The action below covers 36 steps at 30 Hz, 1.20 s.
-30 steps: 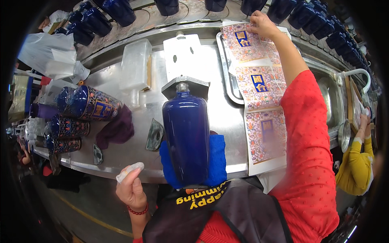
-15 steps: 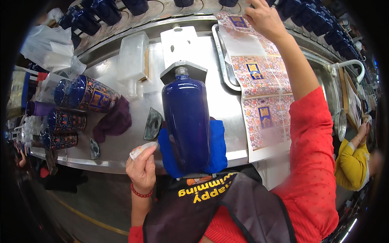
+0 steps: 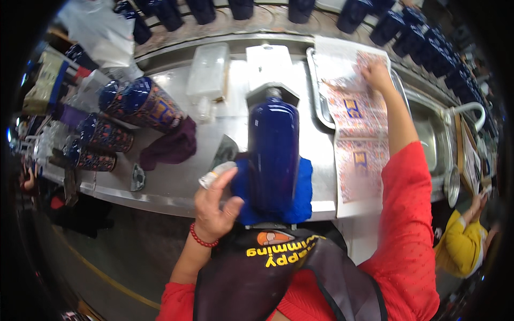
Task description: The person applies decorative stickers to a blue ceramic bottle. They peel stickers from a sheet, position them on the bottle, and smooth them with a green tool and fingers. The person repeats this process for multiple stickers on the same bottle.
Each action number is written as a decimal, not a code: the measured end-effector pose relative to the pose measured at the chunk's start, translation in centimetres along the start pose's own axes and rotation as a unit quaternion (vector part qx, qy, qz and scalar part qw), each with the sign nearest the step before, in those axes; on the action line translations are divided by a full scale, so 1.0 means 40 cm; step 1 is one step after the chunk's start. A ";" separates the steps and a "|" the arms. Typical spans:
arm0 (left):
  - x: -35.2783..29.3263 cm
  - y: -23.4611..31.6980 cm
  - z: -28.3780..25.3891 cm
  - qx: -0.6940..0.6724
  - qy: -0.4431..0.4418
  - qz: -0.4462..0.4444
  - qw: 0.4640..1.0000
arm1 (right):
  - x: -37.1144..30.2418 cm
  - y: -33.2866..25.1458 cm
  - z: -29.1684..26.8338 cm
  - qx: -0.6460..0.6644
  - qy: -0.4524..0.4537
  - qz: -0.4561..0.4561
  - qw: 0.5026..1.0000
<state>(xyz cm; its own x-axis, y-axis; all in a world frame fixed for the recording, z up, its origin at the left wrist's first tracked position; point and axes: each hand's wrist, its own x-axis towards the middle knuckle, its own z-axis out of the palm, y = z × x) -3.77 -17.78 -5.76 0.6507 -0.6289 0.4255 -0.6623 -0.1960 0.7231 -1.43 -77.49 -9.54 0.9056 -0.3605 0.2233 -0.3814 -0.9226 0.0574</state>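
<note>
My left hand (image 3: 214,211) is open beside the bottle, thumb and fingers apart, with a white wrap (image 3: 217,174) about a fingertip. A glossy dark blue bottle (image 3: 273,152) lies in front of me on a bright blue cloth (image 3: 304,187), its neck pointing away against a grey angled rest (image 3: 289,95). My right hand (image 3: 376,75) reaches to the far right, fingers bent down onto a floral printed sheet (image 3: 361,125) with blue and gold panels. Its fingertips look closed on the upper print, though they are partly hidden and blurred.
A metal tray (image 3: 320,104) lies under the sheet, left of a sink (image 3: 431,139) with a white tap (image 3: 471,111). Decorated bottles (image 3: 155,104) and a purple cloth (image 3: 170,145) are at left. Blue bottles (image 3: 353,16) line the far conveyor. A co-worker in yellow (image 3: 463,243) is at right.
My right hand has come down and nearer along the printed sheet, whose top now shows pale. My left hand's thumb and fingers have spread apart. The view has shifted, moving the bench rightward in it.
</note>
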 end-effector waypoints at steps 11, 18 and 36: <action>0.020 0.028 0.064 0.133 0.000 0.098 0.986 | -0.047 -0.070 -0.180 0.092 0.155 -0.116 0.977; 0.038 0.058 0.026 0.158 -0.020 0.111 0.981 | -0.087 -0.081 -0.350 0.156 0.121 -0.137 0.971; 0.072 0.132 0.017 0.290 -0.043 0.205 0.934 | -0.269 -0.295 -0.618 0.181 0.013 -0.120 0.976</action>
<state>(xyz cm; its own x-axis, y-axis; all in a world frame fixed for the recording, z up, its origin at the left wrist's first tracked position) -5.65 -21.15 -1.07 0.2821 -0.7941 0.5383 -0.9554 -0.2834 0.0827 -11.26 -59.33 11.43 0.9538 -0.1293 0.2712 -0.0644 -0.9697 -0.2358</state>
